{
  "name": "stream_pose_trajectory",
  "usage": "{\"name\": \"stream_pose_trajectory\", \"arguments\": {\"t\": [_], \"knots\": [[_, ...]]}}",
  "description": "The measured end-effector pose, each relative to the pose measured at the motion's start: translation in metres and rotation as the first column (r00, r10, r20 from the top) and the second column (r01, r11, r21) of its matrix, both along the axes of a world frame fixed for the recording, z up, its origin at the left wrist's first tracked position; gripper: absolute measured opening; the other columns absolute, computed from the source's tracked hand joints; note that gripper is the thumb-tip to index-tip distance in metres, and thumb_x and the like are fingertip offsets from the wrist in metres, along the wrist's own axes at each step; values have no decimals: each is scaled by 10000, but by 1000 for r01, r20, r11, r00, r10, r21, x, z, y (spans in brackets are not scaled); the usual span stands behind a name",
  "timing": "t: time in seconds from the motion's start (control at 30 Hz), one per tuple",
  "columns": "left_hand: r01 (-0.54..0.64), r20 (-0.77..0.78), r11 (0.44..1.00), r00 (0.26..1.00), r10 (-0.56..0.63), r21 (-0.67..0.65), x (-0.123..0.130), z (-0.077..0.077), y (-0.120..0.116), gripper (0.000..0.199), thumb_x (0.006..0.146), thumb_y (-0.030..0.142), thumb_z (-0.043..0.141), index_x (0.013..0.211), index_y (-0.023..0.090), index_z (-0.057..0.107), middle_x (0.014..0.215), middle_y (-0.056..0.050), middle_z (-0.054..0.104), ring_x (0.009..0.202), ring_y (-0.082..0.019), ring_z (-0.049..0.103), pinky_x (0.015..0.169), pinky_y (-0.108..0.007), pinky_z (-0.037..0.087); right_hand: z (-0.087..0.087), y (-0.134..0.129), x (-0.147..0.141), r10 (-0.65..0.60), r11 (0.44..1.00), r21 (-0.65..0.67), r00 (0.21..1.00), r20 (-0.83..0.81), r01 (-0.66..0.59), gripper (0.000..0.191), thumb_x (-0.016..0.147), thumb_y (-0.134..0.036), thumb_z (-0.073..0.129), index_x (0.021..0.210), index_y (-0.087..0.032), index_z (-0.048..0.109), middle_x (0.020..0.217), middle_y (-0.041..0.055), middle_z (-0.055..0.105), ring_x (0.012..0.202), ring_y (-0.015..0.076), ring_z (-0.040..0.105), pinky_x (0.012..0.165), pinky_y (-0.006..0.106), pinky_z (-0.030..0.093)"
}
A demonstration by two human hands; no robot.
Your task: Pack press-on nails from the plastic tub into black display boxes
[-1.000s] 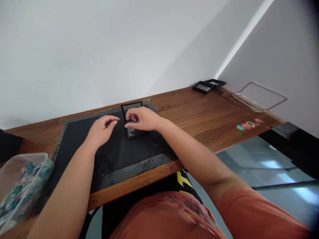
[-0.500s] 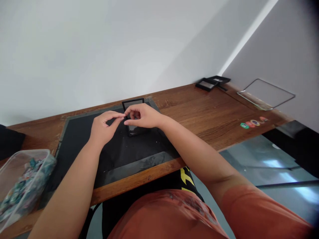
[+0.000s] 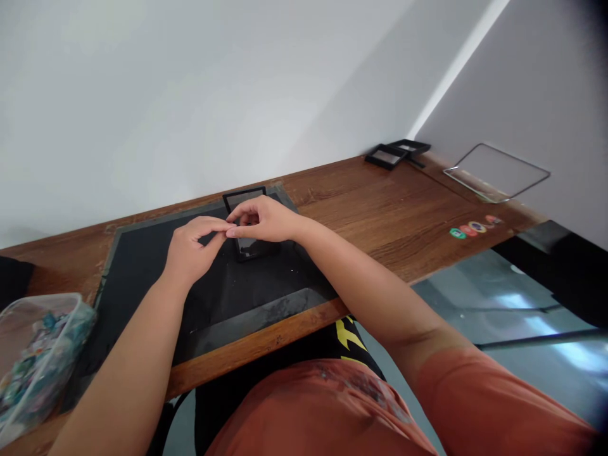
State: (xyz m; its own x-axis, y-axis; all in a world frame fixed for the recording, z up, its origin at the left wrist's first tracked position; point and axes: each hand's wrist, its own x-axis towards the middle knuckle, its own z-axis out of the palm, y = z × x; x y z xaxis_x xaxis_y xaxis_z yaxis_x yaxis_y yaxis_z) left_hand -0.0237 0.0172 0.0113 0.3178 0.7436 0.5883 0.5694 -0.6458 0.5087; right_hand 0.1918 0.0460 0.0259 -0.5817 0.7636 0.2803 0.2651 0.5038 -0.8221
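Observation:
Above a black mat (image 3: 228, 297) on the wooden desk, my left hand (image 3: 192, 247) and my right hand (image 3: 266, 220) meet at the fingertips. Thumb and index finger of the left hand are pinched together, and the right thumb and index finger close in against them. Whatever sits between the fingertips is too small or hidden to make out. Just behind and under my right hand is a flat black-framed tray (image 3: 249, 249) with a grey inside, partly covered by the hand.
A clear plastic tub (image 3: 71, 316) of small teal and whitish pieces stands at the left. Black frames (image 3: 386, 156) lie at the back right corner. Round colourful stickers (image 3: 476, 227) and a thin metal wire frame (image 3: 515, 156) are on the right.
My right thumb and index finger have come together at the left fingertips; before, they were apart. The whole view has shifted slightly.

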Motion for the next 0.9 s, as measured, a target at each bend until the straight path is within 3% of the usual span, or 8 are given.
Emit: {"name": "stream_pose_trajectory", "arguments": {"t": [0.17, 0.37, 0.47, 0.57, 0.67, 0.73, 0.9], "knots": [[60, 11, 994, 998, -62, 95, 1, 0, 1, 141, 925, 261, 671, 883, 267, 806, 945, -12, 805, 931, -192, 739, 904, -361, 583, 0, 1, 0, 12, 1000, -26, 1000, -3, -12, 345, 817, -391, 796, 1020, -114, 761, 714, -7, 629, 634, 87, 501, 620, 256, 372], [29, -34, 996, 999, -26, 85, 0, 1, 0, 129, 923, 293, 685, 962, 264, 804, 966, -12, 803, 960, -195, 731, 930, -354, 562, 4, -1, 2, -15, 1000, 20, 996, 84, 14, 306, 844, -333, 771, 1059, -115, 768, 729, -5, 658, 638, 87, 512, 652, 258, 383], [-116, -103, 993, 988, 113, -20, -5, 3, 1, 309, 916, 359, 680, 1209, 278, 742, 1057, -15, 795, 1055, -214, 716, 961, -359, 540, 9, -1, 6, -101, 992, 98, 972, 210, 82, 259, 831, -273, 770, 1044, -125, 772, 741, 4, 691, 669, 105, 556, 675, 262, 391], [-234, -228, 946, 957, 182, -226, -15, 3, 7, 482, 875, 461, 693, 1318, 271, 685, 1110, -40, 782, 1052, -243, 705, 931, -371, 535, 12, -2, 9, -208, 972, 183, 893, 399, 145, 216, 796, -213, 779, 1005, -157, 790, 767, 11, 729, 701, 126, 593, 664, 270, 379], [-279, -415, 862, 905, 89, -422, -26, 2, 13, 565, 788, 576, 736, 1261, 265, 734, 1116, -68, 767, 1006, -276, 690, 868, -384, 528, 12, -2, 9, -202, 977, 167, 820, 535, 132, 201, 789, -212, 784, 986, -180, 804, 791, 16, 745, 707, 133, 608, 652, 274, 375], [-290, -481, 825, 876, 25, -485, -31, 2, 14, 578, 749, 628, 748, 1213, 284, 766, 1116, -68, 755, 985, -281, 675, 824, -380, 518, 11, -2, 8, -178, 983, 136, 797, 577, 121, 200, 797, -236, 786, 990, -188, 809, 826, 25, 752, 710, 133, 616, 650, 275, 378], [-260, -484, 815, 875, -27, -517, -34, 4, 14, 537, 735, 641, 748, 1160, 315, 790, 1047, -51, 745, 936, -260, 655, 790, -353, 496, 7, -2, 4, -182, 983, 131, 787, 589, 130, 287, 805, -317, 805, 1070, -207, 803, 875, 33, 755, 733, 138, 629, 655, 273, 381]]}}
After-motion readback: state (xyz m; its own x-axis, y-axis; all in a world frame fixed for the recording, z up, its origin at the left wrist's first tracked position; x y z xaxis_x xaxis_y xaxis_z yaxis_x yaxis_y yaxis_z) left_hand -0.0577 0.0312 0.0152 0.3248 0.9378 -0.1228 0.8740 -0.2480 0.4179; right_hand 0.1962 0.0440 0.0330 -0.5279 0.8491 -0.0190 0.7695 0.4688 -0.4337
